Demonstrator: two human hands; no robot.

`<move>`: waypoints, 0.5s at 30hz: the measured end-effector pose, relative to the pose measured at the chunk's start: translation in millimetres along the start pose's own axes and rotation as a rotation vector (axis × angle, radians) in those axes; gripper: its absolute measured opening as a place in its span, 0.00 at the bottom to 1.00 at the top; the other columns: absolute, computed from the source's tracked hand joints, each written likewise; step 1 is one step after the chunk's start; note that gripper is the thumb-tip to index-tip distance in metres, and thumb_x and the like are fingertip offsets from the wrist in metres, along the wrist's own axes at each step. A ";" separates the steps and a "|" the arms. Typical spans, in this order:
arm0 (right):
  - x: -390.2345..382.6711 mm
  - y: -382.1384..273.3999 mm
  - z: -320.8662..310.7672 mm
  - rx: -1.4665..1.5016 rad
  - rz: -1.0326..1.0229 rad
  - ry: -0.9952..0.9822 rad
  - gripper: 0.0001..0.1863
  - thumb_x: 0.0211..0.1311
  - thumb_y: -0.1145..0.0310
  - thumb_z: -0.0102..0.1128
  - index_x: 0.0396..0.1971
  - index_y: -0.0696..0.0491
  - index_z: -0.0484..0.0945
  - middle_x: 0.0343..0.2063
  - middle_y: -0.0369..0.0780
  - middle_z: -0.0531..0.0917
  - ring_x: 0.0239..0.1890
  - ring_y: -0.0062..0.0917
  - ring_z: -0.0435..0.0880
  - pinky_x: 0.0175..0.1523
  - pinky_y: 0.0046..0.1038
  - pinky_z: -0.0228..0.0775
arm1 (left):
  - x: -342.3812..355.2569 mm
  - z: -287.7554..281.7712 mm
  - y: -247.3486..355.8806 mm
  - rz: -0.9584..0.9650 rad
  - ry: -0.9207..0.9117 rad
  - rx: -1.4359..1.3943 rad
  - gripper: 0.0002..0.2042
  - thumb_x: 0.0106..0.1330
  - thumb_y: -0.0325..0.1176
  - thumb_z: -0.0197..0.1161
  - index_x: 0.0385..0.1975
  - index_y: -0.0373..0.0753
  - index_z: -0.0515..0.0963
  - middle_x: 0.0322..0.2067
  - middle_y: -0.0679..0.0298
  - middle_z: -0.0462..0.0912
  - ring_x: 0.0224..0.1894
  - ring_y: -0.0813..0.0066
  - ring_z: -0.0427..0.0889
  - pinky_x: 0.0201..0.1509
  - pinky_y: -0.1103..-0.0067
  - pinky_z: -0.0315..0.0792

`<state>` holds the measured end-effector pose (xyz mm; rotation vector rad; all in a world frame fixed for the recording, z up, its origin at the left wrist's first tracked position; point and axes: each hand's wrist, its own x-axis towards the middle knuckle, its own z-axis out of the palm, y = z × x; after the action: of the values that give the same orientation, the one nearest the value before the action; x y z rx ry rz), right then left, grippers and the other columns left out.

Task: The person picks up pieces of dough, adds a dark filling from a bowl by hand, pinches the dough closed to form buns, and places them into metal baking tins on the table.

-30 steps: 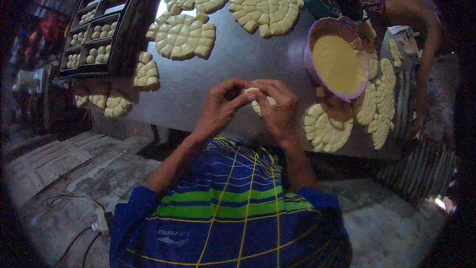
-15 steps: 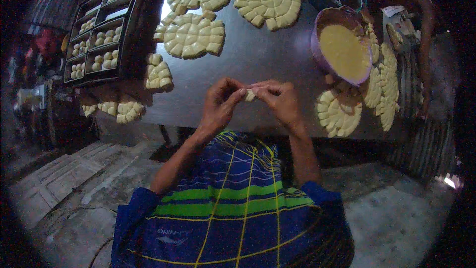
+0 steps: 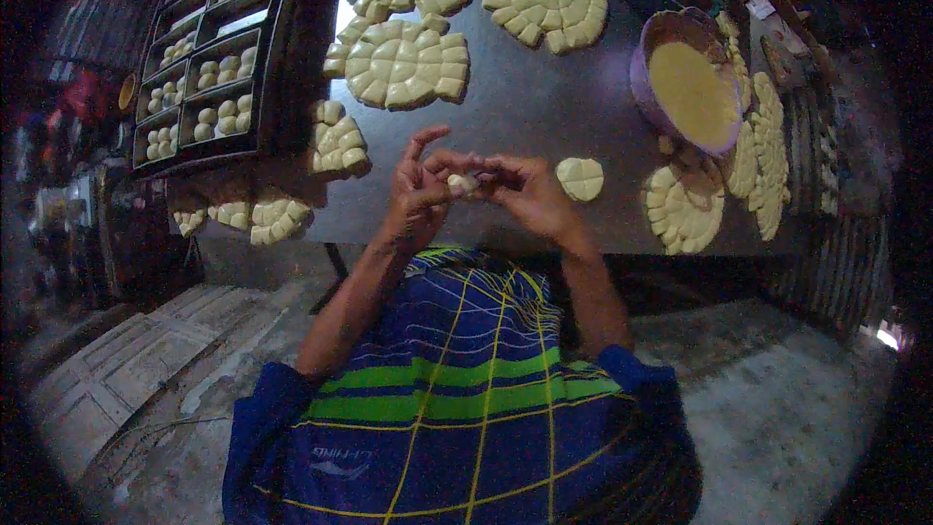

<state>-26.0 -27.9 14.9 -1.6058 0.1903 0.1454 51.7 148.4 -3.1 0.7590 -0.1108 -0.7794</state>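
Note:
My left hand (image 3: 420, 192) pinches a small pale lump of dough (image 3: 461, 184) above the near part of the table, one finger raised. From the other side, my right hand (image 3: 533, 196) has its thumb and fingers closed at the same lump, partly hiding it. Just right of my right hand lies a small rounded dough piece (image 3: 580, 178) with crossed score lines. Beyond my hands is a large scored dough disc (image 3: 406, 66) with a blocky edge.
A dark compartment tray (image 3: 264, 68) with dough balls stands at the left. At the right, a purple basin (image 3: 641, 78) holds yellow batter. More scored dough (image 3: 683, 209) lies near the right front edge. A blurred person's arm shows at the upper right.
My hands have shifted slightly left, and a left finger has lifted. The small scored dough piece beside my right hand now shows. The view has shifted a little.

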 end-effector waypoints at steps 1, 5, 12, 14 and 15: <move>2.6 2.9 3.5 -0.092 -0.018 -0.006 0.16 0.56 0.78 0.62 0.47 0.58 0.79 0.43 0.40 0.83 0.46 0.25 0.83 0.50 0.27 0.75 | 0.6 -3.3 2.0 0.072 0.010 -0.006 0.37 0.49 0.19 0.63 0.62 0.38 0.57 0.47 0.53 0.78 0.53 0.59 0.77 0.59 0.64 0.72; 8.4 28.4 17.3 -0.670 -0.368 0.237 0.16 0.56 0.76 0.59 0.46 0.56 0.80 0.42 0.39 0.84 0.44 0.32 0.83 0.52 0.31 0.73 | 0.0 -25.4 17.8 0.234 0.147 0.000 0.31 0.53 0.21 0.61 0.60 0.36 0.62 0.48 0.52 0.77 0.57 0.61 0.74 0.65 0.65 0.65; 18.5 94.9 39.9 -0.966 -0.469 0.176 0.18 0.55 0.77 0.57 0.48 0.53 0.77 0.47 0.42 0.79 0.48 0.38 0.79 0.56 0.35 0.73 | -12.0 -68.6 29.7 0.248 0.293 0.391 0.18 0.59 0.24 0.58 0.50 0.34 0.71 0.45 0.56 0.79 0.50 0.65 0.78 0.58 0.70 0.69; 11.7 96.7 35.9 -0.895 -0.476 0.233 0.15 0.56 0.77 0.57 0.45 0.53 0.79 0.44 0.42 0.80 0.45 0.39 0.81 0.53 0.36 0.75 | -16.8 -62.2 21.3 0.228 0.284 0.508 0.15 0.60 0.24 0.57 0.48 0.34 0.73 0.44 0.57 0.80 0.49 0.66 0.78 0.57 0.71 0.70; 7.2 94.7 31.3 -0.892 -0.475 0.257 0.15 0.56 0.78 0.57 0.44 0.53 0.79 0.44 0.42 0.80 0.46 0.39 0.81 0.53 0.36 0.75 | -18.6 -56.3 15.6 0.218 0.264 0.538 0.14 0.61 0.24 0.57 0.47 0.34 0.74 0.43 0.58 0.80 0.49 0.66 0.78 0.56 0.71 0.70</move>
<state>-38.2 -0.5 -80.5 -2.5082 -0.0857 -0.4033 67.7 200.7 -30.9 1.3289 -0.1645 -0.4340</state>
